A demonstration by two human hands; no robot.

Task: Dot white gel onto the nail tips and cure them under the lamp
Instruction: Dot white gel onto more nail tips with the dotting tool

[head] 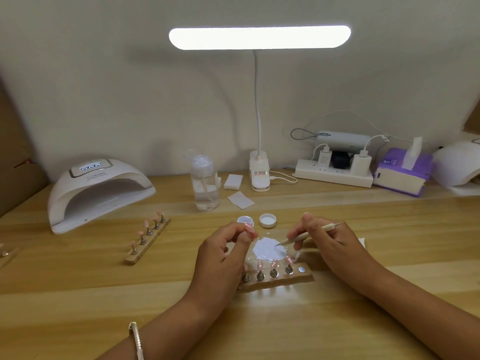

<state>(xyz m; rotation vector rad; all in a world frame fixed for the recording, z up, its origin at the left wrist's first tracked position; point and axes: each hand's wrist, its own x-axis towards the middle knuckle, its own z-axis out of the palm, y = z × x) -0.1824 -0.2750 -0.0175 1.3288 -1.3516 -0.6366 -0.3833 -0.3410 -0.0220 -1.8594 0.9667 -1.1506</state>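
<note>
White gel (pixel 267 249) spread as a rough patch, centre near, just beyond the near nail-tip holder (pixel 291 279). Dotting tool (pixel 306 233) angled down, point touching the patch's right part; held pen-fashion in the right hand (pixel 330 240), fingers curled round the shaft. Left hand (pixel 223 250) curled, pinching a pink nail tip (pixel 250 226) at its fingertips, left of the patch; covers the holder's left end. Four pink tips upright on that holder, one bare metal disc at its right end. Open gel pot (pixel 245 220) and white lid (pixel 267 220) side by side just beyond the hands. Second holder (pixel 148 240) with a row of pink tips to the left, well apart, before the mouth of the curing lamp (pixel 98 193). Farther back on the wooden table (pixel 78 294): pump bottle (pixel 205 183), white wipes (pixel 240 200), lit desk lamp (pixel 259 38), power strip (pixel 335 175), purple box (pixel 400 172).
</note>
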